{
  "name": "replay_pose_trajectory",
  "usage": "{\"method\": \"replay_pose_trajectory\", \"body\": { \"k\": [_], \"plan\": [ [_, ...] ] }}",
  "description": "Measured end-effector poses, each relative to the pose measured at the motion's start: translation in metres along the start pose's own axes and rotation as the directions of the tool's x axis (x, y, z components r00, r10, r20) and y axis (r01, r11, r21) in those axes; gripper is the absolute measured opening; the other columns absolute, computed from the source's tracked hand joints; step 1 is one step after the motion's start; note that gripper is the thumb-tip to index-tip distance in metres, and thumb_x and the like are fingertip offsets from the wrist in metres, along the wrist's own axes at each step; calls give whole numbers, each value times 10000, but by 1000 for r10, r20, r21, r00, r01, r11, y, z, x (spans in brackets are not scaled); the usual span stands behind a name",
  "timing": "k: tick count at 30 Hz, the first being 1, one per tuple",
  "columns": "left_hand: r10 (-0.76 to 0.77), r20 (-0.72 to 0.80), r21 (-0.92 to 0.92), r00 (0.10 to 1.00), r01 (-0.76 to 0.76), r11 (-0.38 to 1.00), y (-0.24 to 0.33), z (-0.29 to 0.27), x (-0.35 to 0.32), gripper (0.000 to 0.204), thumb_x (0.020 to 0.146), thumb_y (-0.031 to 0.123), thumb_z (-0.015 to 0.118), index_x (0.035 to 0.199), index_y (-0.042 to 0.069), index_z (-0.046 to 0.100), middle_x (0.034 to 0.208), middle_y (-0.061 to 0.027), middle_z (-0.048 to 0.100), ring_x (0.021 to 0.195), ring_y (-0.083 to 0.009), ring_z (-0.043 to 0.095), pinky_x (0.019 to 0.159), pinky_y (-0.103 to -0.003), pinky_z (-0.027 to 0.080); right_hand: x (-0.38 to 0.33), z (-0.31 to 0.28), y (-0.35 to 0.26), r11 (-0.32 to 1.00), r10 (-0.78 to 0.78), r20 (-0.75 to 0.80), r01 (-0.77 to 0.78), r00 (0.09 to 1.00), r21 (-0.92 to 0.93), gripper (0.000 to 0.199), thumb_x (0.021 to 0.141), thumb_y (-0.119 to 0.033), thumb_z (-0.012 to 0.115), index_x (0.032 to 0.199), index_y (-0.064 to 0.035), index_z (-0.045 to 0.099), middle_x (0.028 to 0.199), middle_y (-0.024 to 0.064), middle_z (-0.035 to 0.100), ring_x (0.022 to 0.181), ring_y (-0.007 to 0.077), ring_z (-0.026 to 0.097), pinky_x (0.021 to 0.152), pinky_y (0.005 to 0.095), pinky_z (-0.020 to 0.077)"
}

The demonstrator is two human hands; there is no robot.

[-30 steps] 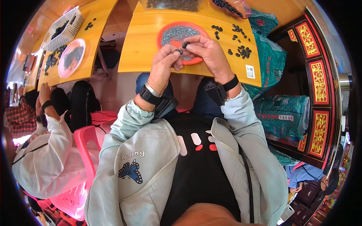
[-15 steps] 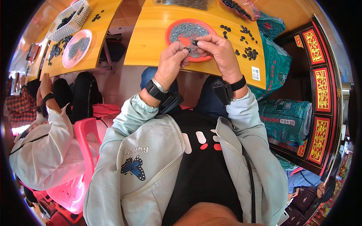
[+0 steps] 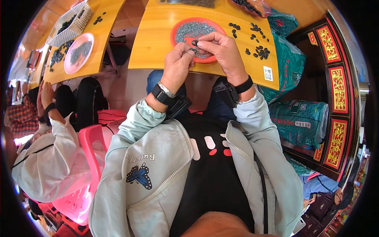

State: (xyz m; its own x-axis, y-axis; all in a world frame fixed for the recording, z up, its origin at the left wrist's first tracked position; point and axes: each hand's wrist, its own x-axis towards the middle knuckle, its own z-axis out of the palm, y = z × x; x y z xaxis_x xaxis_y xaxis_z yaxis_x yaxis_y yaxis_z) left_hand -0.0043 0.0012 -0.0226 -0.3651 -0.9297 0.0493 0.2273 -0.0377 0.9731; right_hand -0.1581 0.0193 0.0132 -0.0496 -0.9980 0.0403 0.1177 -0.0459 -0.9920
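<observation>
Over the near edge of a red round plate (image 3: 218,28) full of small grey metal screws (image 3: 194,28), my two hands meet. My right hand (image 3: 226,52) pinches a small black round part (image 3: 194,43) between thumb and forefinger. Close beside it, on the left, my left hand (image 3: 176,68) is closed, its thumb and fingertips pressed together. What sits in that left pinch is too small and too covered to make out. More black round parts (image 3: 261,52) lie in loose groups on the yellow table (image 3: 156,37) to the right of the plate.
A clear tray (image 3: 189,3) stands at the table's far edge, near a pinkish bag (image 3: 254,7) of black parts. Green sacks (image 3: 302,123) line the right. Leftward, a person in white (image 3: 49,166) sits by another table with a pink plate (image 3: 79,53) and white basket (image 3: 71,24).
My right hand has shifted slightly left and nearer my left hand, bringing the black part closer to the left fingertips. The left hand has moved a little left.
</observation>
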Motion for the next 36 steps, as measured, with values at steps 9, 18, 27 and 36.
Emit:
{"method": "replay_pose_trajectory", "body": {
  "k": [9, 18, 27, 36],
  "plan": [
    [16, -38, 35, 999, -15, 999, -1, 0, 1, 106, 849, 60, 501, 753, 18, 490, 618, -13, 483, 542, -83, 463, 492, -234, 377, 0, 2, 5, 998, -50, 0, 50, 999, -40, 123, 797, -54, 630, 885, 32, 633, 809, 69, 654, 722, 105, 616, 662, 219, 507],
    [-95, 4, -67, 995, 95, 993, 2, -3, -1, 96, 870, 99, 481, 777, 74, 489, 653, -2, 510, 585, -91, 503, 530, -208, 390, -3, 4, 15, 975, -111, 24, 114, 994, -189, 168, 783, -54, 643, 927, 32, 651, 839, 80, 665, 751, 103, 615, 691, 217, 502],
    [-141, 113, -95, 984, 152, 984, 6, -8, 2, 86, 874, 113, 471, 814, 67, 514, 648, -2, 514, 596, -96, 505, 546, -210, 392, -9, 6, 20, 974, -150, 41, 155, 988, -166, 200, 771, -40, 659, 952, 21, 600, 795, 33, 617, 720, 84, 596, 677, 216, 499],
    [133, 193, 245, 972, -179, 953, 14, -11, 3, 101, 851, 79, 523, 923, 22, 482, 660, -32, 489, 584, -133, 505, 530, -255, 419, -17, 2, 0, 996, -76, 70, 78, 995, -30, 207, 764, -52, 661, 956, 7, 609, 834, 22, 609, 785, 84, 586, 711, 209, 489]
  ]
}}
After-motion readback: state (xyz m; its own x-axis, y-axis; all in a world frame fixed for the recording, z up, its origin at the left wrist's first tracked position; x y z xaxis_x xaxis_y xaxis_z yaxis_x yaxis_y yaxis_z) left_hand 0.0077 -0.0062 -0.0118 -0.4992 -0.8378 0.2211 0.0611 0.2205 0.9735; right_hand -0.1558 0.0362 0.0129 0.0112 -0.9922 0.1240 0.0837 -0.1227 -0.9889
